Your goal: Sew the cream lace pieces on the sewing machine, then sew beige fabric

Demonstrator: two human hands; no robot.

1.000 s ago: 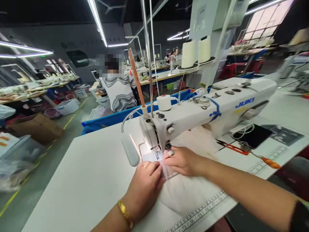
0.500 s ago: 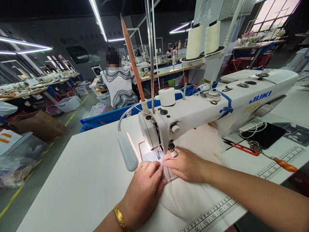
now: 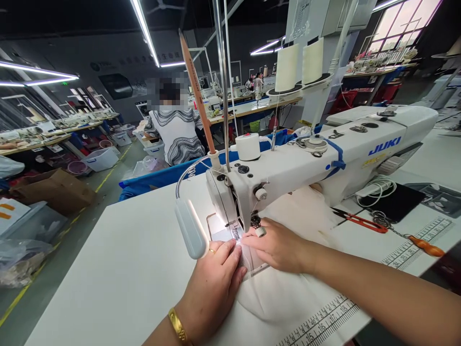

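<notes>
Thin white fabric (image 3: 279, 293) lies under the head of a white sewing machine (image 3: 288, 166) and spreads to the right and towards me. My left hand (image 3: 216, 274), with a gold bracelet at the wrist, has its fingers bent and close together on the fabric just in front of the presser foot (image 3: 236, 231). To the right of the foot, my right hand (image 3: 283, 245) holds the fabric with fingers closed. The fingertips of both hands nearly meet. Part of the right fingers is hidden behind the machine's knob.
A lamp (image 3: 191, 228) hangs left of the needle area. Orange-handled thread snips (image 3: 365, 223) and a chain with an orange handle (image 3: 425, 245) lie at the right. A printed ruler (image 3: 324, 319) runs along the front edge. Beyond the table sits a person (image 3: 176, 134).
My hands stay at the presser foot, their fingertips shifted slightly closer to it and to each other. The camera view has tilted a little.
</notes>
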